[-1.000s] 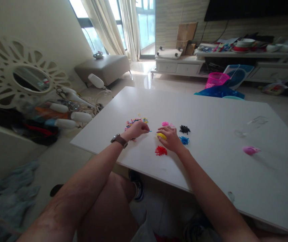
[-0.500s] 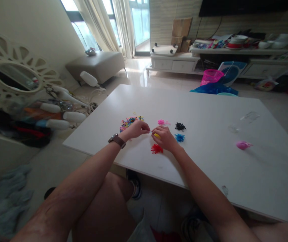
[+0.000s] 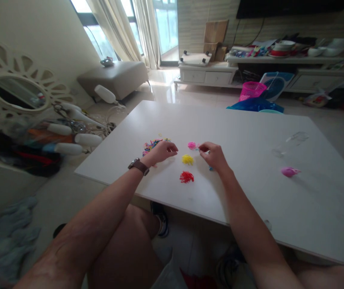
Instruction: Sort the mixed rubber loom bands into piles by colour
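On the white table (image 3: 238,132), my left hand (image 3: 163,152) hovers beside a mixed pile of small coloured rubber bands (image 3: 150,145). Its fingers are loosely curled and apart, and nothing shows in them. My right hand (image 3: 215,155) pinches a small bluish rubber band (image 3: 198,149) between thumb and fingertips. That hand is just right of a pink pile (image 3: 191,145). Between my hands lies a yellow pile (image 3: 187,159), with a red pile (image 3: 187,176) nearer to me. My right hand covers the black pile and most of the blue pile (image 3: 211,168).
On the table's right side lie a pink pouch-like object (image 3: 290,172) and a clear plastic container (image 3: 297,138). A small clear piece (image 3: 268,224) is near the front edge. Beyond the table stands a pink basket (image 3: 252,90); a lamp with white shades (image 3: 88,139) is at left.
My right hand has moved right, away from my left hand, carrying the small bluish band. The yellow pile is uncovered, while the black and blue piles are now largely hidden.
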### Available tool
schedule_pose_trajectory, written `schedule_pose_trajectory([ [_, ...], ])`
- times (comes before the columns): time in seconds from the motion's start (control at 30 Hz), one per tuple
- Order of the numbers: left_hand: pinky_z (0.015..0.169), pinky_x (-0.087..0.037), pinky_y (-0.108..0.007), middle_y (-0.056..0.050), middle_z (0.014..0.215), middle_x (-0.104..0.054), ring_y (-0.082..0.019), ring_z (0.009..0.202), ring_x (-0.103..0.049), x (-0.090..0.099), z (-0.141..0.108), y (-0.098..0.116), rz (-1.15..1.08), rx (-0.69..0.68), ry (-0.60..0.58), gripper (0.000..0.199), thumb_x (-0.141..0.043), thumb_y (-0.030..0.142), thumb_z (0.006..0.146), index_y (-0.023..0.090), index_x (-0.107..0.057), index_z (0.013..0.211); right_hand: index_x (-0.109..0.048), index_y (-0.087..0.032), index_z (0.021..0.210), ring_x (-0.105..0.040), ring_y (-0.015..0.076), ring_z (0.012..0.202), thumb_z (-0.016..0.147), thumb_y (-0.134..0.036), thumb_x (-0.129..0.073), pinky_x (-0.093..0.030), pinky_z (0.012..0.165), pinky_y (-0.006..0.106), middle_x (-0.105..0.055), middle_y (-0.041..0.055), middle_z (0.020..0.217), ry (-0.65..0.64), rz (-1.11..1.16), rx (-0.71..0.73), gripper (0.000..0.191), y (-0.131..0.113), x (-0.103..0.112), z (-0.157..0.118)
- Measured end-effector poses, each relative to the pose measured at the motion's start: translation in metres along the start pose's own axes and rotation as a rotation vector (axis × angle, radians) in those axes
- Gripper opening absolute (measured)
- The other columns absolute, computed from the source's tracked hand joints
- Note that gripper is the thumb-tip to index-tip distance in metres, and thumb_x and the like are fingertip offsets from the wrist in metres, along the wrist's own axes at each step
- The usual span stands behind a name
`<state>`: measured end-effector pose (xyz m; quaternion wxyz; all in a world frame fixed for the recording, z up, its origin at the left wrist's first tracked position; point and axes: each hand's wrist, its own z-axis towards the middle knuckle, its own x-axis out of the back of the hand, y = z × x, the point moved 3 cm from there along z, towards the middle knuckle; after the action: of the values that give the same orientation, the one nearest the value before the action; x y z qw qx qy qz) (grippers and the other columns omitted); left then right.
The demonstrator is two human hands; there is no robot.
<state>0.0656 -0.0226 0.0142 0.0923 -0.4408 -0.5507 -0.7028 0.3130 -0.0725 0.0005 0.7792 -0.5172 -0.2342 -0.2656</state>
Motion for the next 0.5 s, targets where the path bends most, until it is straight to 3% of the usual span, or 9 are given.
schedule_pose_trajectory([
  [0.1,0.069,-0.049,-0.026,-0.006,0.083,-0.075,-0.017,0.075,-0.065,0.014,-0.003,-0.016,0.03,0.108,0.112,0.016,-0.068,0.023,0.079,0.015,-0.078,0.089,-0.074,-0.02,0.08,-0.068,0.0185,0.072,0.078,-0.017,-0.062,-0.052,0.074,0.03,-0.075,0.0036,0.076,-0.018,-0.091,-0.117,0.012,0.022,0.016,0.003],
  [0.23,0.063,-0.044,-0.025,-0.004,0.072,-0.072,-0.016,0.067,-0.062,0.029,-0.011,-0.032,0.025,0.25,0.195,0.017,-0.068,0.027,0.077,0.014,-0.077,0.082,-0.075,-0.02,0.077,-0.067,0.0164,0.069,0.075,-0.016,-0.066,-0.049,0.069,0.027,-0.074,0.0019,0.072,-0.103,-0.167,-0.177,0.01,0.034,0.022,0.001],
  [0.5,0.056,-0.04,-0.024,-0.003,0.061,-0.067,-0.015,0.06,-0.058,0.05,-0.022,-0.052,0.019,0.417,0.304,0.02,-0.067,0.024,0.071,0.013,-0.08,0.082,-0.075,-0.019,0.074,-0.062,0.015,0.069,0.082,-0.021,-0.066,-0.045,0.067,0.025,-0.072,0.0033,0.077,-0.248,-0.241,-0.098,0.012,0.035,0.017,0.001],
])
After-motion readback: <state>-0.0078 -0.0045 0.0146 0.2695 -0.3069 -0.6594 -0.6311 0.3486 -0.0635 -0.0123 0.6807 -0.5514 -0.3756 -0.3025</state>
